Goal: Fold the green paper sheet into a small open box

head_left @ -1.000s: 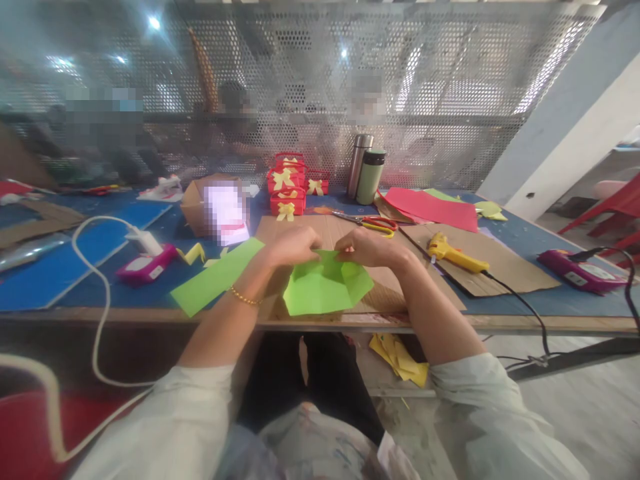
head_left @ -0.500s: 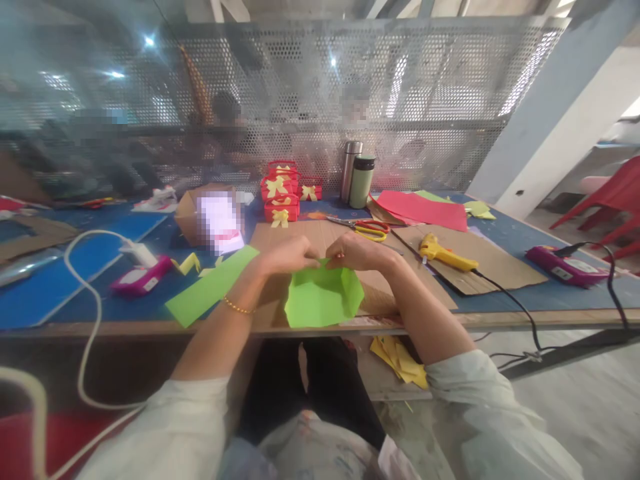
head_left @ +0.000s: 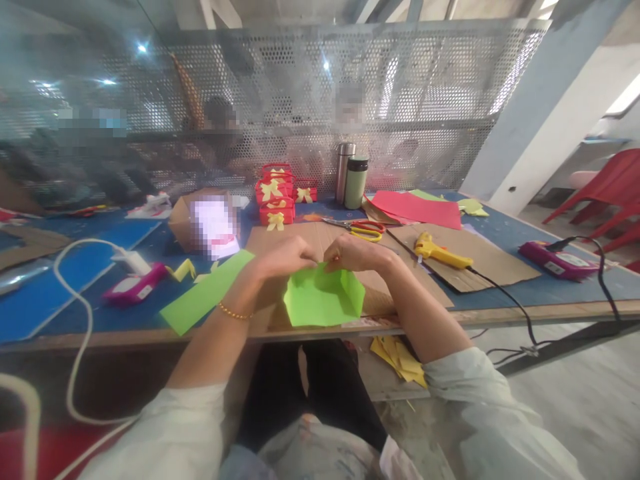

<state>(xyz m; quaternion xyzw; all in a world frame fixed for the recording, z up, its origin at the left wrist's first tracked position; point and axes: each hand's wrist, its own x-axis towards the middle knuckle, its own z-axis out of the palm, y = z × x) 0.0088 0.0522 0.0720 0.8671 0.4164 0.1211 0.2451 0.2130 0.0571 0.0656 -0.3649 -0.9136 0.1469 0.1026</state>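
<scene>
A folded green paper sheet (head_left: 323, 300) lies on brown cardboard (head_left: 300, 237) at the near edge of the blue table (head_left: 65, 287). My left hand (head_left: 285, 255) and my right hand (head_left: 353, 251) both pinch the sheet's far edge, fingertips almost meeting at the middle. Both hands are closed on the paper. A gold bracelet sits on my left wrist. A long green paper strip (head_left: 203, 293) lies to the left of my left forearm.
Scissors (head_left: 363, 228), a yellow glue gun (head_left: 440, 251) with a black cord, red gift boxes with yellow bows (head_left: 275, 193), two flasks (head_left: 350, 175), red paper (head_left: 415, 207), a cardboard box (head_left: 197, 220) and two pink devices (head_left: 130, 290) (head_left: 557, 260) are on the table. People sit behind the mesh screen.
The green sheet's right flap has been folded in, so the paper looks narrower. My hands have drawn closer together on its far edge.
</scene>
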